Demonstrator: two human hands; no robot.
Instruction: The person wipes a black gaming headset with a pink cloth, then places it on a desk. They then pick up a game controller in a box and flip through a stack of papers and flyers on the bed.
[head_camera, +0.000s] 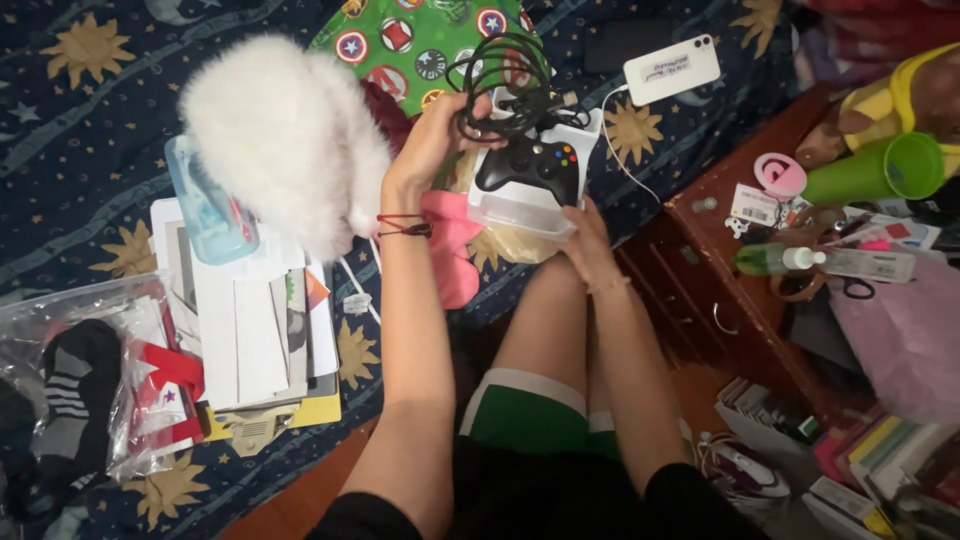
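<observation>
Left hand (440, 135) fingers grip the black cable bundle (500, 85) just above the controller (530, 165); right hand (585, 240) fingers hold the clear box (515, 212) from below

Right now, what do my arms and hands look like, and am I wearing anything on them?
Both arms are bare from the black short sleeves down. The left hand has a red cord bracelet with dark strands tied at the wrist. The right hand has a thin pale band at its wrist. No gloves or rings are visible.

Navy sun-patterned bedspread (80, 130), cluttered dark wooden nightstand (740, 300) alongside, warm orange-brown floor (300, 500) below.
</observation>
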